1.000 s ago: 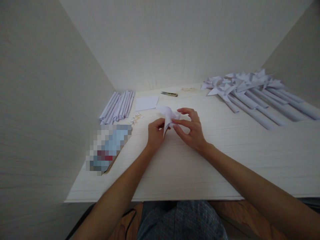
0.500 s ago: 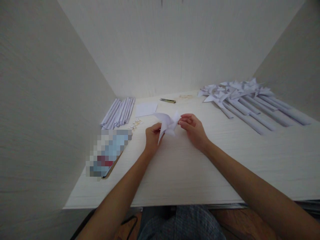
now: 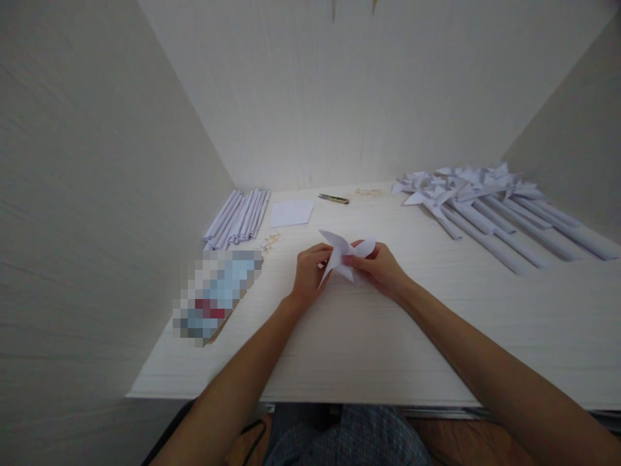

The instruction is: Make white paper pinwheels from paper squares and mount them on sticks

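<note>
A white paper pinwheel (image 3: 343, 251) with curved, pointed blades is held above the table, between both hands. My left hand (image 3: 309, 270) grips it from the left side, its fingers partly hidden behind the blades. From the right, my right hand (image 3: 381, 266) pinches the pinwheel near its middle, thumb in front and the other fingers behind the paper. Whether a pin or stick sits at its centre is too small to tell.
Rolled white paper tubes (image 3: 237, 219) lie at the left, near small pale pieces (image 3: 270, 241), white paper (image 3: 291, 212) and thread snips (image 3: 334, 199). A blurred phone-like object (image 3: 220, 298) rests at the left edge. Finished-looking pinwheels on tubes (image 3: 485, 194) are piled at the right.
My right hand has moved in from beside the pinwheel and now pinches it near the middle. The pinwheel has turned to face me more. The camera view has shifted slightly.
</note>
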The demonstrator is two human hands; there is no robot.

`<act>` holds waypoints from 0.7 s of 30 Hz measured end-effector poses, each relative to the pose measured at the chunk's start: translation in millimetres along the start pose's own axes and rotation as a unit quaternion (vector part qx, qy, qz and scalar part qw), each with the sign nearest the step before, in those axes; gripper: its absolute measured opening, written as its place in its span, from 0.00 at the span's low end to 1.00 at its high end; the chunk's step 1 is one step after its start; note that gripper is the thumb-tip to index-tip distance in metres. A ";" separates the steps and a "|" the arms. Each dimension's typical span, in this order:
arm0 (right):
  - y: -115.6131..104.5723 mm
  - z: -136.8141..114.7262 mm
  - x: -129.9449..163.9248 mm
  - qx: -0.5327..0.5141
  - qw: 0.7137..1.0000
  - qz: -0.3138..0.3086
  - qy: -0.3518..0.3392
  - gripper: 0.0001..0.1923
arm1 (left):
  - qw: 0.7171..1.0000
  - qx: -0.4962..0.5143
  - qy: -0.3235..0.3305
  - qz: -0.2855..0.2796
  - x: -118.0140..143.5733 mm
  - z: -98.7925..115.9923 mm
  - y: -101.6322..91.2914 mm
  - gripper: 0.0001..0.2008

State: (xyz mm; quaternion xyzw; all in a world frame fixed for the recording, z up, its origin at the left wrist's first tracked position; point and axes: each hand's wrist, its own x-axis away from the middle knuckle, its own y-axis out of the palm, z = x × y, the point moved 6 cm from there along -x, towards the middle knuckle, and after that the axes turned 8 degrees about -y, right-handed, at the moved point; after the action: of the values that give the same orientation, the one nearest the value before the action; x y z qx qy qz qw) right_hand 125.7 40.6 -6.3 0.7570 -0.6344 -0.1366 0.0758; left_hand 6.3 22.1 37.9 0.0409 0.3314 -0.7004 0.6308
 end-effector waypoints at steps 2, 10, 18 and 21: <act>-0.7 1.4 0.6 0.011 1.000 0.001 -0.002 0.11 | 1.000 0.000 0.005 -0.006 0.3 0.2 0.8 0.07; 7.1 3.3 3.2 -0.075 0.997 -0.009 0.020 0.10 | 0.996 0.028 -0.077 0.043 -4.6 -14.6 -4.4 0.08; 1.1 0.5 0.4 -0.140 0.987 0.079 0.030 0.11 | 0.984 0.062 -0.149 0.073 -5.6 -24.0 -8.5 0.04; -3.0 -2.1 -0.8 -0.163 0.980 0.116 0.021 0.11 | 0.981 0.050 -0.166 0.087 -5.3 -25.8 -9.0 0.05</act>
State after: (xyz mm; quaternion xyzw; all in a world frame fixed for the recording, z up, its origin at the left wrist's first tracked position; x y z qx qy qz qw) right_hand 128.9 41.9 -5.0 0.6587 -0.6853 -0.2121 0.2268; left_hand -10.2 39.7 24.1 -0.0154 0.1817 -0.6558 0.7326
